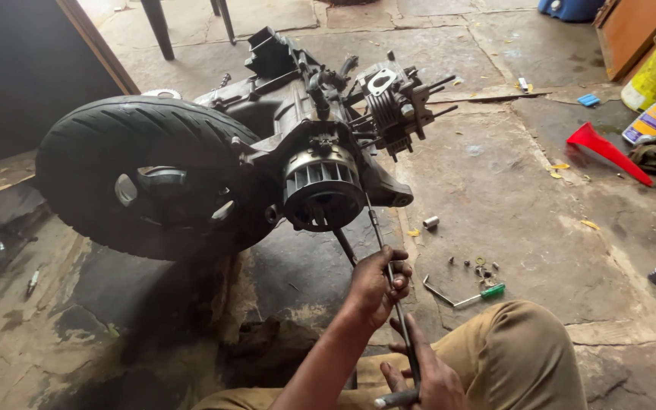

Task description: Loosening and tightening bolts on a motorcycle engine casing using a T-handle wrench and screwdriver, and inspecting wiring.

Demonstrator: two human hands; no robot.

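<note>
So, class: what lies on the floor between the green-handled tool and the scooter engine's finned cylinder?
In the head view, a small metal sleeve and scattered small nuts and washers lie between the green-handled tool and the finned cylinder; otherwise bare stone.

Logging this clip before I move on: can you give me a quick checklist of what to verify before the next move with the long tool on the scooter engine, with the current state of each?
1. Left hand gripping the long rod tool mid-shaft: ok.
2. Right hand on the tool's lower handle end: ok.
3. Tool tip seated at the finned fan cover: cannot tell, the tip is hidden beneath it.
4. Engine and rear tyre lying steady on the stone floor: cannot tell; no prop or stand visible.
5. Loose nuts and bolts and green-handled tool lie beside the right knee, apart from the hands: ok.
</note>
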